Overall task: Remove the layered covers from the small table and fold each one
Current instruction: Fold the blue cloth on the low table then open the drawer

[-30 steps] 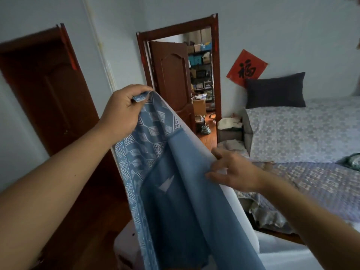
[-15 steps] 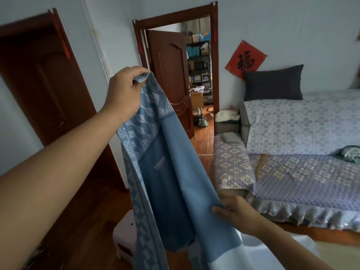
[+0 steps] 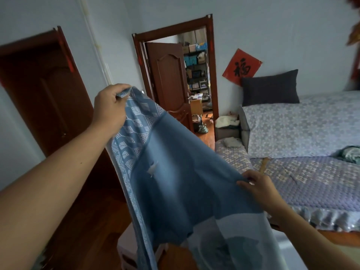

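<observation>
A blue cover point(image 3: 175, 172) with a patterned white-and-blue border hangs in the air in front of me. My left hand point(image 3: 109, 108) grips one corner high up at the left. My right hand point(image 3: 257, 186) pinches its edge lower down at the right, so the cloth stretches slantwise between them. Its lower part drapes down over a pale cover point(image 3: 243, 240) with a dark round motif. The small table itself is hidden under the cloth.
A white plastic stool point(image 3: 128, 248) stands on the wooden floor below the cloth. A bed point(image 3: 311, 172) with purple quilted covers and a dark pillow point(image 3: 270, 88) fills the right side. An open doorway point(image 3: 196, 84) lies ahead, a dark wooden door point(image 3: 39, 94) at the left.
My right hand slid down along the cloth's edge, then drew it out to the right, spreading the cover. My left hand kept its grip on the upper corner.
</observation>
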Demonstrator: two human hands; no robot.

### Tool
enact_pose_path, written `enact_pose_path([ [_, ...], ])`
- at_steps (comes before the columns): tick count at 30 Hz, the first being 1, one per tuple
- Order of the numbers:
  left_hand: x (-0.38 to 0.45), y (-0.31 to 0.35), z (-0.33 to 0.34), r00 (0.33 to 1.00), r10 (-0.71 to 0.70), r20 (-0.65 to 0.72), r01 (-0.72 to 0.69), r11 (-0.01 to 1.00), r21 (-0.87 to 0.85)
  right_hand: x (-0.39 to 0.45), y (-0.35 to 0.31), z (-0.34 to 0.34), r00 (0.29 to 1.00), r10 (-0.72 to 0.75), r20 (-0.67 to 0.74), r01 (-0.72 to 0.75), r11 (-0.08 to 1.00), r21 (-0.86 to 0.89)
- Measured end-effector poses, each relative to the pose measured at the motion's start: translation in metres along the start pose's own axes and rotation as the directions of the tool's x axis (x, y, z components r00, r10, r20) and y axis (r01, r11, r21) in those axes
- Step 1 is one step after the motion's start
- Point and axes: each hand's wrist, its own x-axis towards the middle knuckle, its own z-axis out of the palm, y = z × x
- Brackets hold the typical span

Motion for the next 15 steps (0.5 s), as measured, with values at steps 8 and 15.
enact_pose_path([
  [8,-0.004,-0.033,0.018,0.999,0.051,-0.002,-0.051,0.997,-0.05,-0.043,0.0,0.03,0.966,0.079,0.246,-0.032,0.981,-0.19],
  [15,0.011,-0.071,0.043,0.997,0.074,-0.021,-0.075,0.996,-0.052,-0.062,-0.019,0.036,0.973,0.205,0.108,-0.159,0.929,-0.335],
])
